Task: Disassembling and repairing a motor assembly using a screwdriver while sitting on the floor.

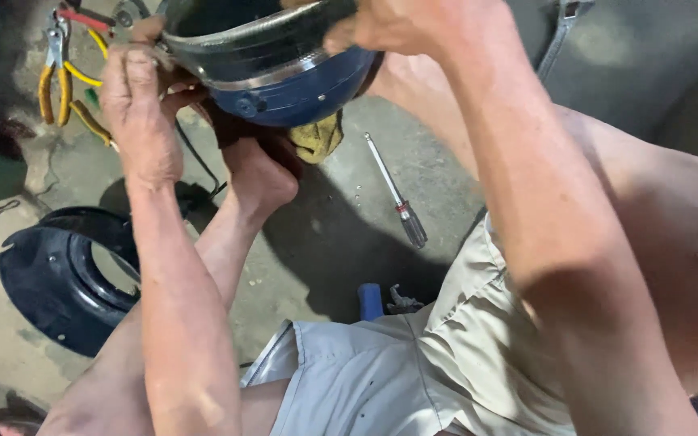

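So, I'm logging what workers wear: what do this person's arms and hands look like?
Both arms are bare to above the elbow, no sleeves in view. The left hand and right hand wear no gloves; no watch or rings show. Below them are light grey shorts.

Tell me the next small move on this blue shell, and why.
Probably steady it and seat the rim further. The left hand grips the left edge of the blue shell; the right hand presses its top rim, where a chrome band runs. The shell rests against the foot; the screwdriver lies untouched on the floor.
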